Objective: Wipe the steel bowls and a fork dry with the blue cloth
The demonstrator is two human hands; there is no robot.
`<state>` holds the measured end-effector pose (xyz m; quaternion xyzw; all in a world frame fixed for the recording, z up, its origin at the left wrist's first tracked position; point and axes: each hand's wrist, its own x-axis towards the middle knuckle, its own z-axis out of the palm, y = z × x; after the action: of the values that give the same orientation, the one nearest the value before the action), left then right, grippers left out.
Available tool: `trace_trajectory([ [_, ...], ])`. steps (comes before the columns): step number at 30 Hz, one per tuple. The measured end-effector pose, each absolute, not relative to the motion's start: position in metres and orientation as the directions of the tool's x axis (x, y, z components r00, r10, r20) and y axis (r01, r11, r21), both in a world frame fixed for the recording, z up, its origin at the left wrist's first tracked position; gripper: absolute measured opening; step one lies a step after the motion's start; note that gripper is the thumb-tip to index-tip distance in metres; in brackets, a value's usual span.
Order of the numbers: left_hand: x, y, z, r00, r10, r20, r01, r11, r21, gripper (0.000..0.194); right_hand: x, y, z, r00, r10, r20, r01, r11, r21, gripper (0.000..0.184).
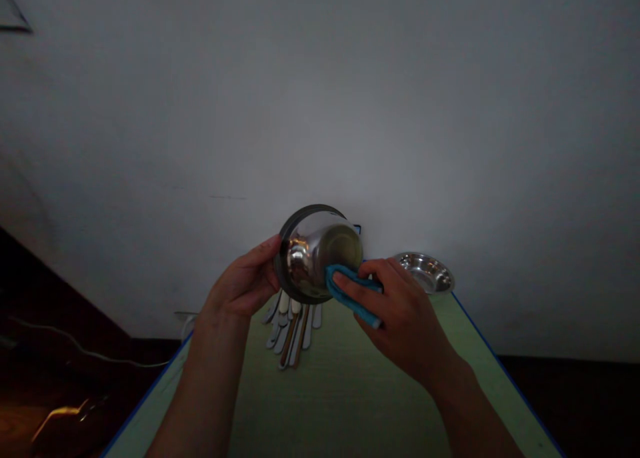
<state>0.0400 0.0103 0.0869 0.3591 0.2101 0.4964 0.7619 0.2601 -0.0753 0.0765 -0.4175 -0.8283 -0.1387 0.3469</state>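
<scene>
The tabletop (360,391) is spreading out below you, and above it the steel bowl (307,251) is tilting on its side, its axis running from rim at left to base at right. Your left hand (245,281) is gripping the rim; your right hand (400,305), nearer the base, is pinching the blue cloth (345,295) in its fingers, the bowl hanging between the 2.

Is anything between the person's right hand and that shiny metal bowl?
Yes: a blue cloth, held in the right hand, lies between it and the outside of the metal bowl. Nothing visible separates the left hand from the rim it holds.
</scene>
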Motion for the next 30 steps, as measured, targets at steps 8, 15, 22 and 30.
trace_trajectory([
  [8,0.0384,0.0105,0.0853,0.461,0.884,0.072,-0.583,0.241,0.776,0.013,0.2592,-0.0754,0.0781,-0.415,0.585,0.697,0.786,0.616,-0.049,0.046],
  [15,0.0401,0.0091,0.0876,0.454,0.887,0.078,-0.581,0.228,0.781,0.013,0.2589,-0.0759,0.0784,-0.418,0.589,0.692,0.788,0.614,-0.046,0.05],
  [22,0.0424,0.0068,0.0897,0.451,0.888,0.089,-0.57,0.209,0.795,0.01,0.2578,-0.076,0.0794,-0.411,0.593,0.692,0.793,0.607,-0.049,0.049],
  [30,0.0433,0.0049,0.0905,0.476,0.871,0.12,-0.556,0.192,0.809,0.015,0.2587,-0.0762,0.0788,-0.402,0.586,0.703,0.79,0.61,-0.057,0.047],
])
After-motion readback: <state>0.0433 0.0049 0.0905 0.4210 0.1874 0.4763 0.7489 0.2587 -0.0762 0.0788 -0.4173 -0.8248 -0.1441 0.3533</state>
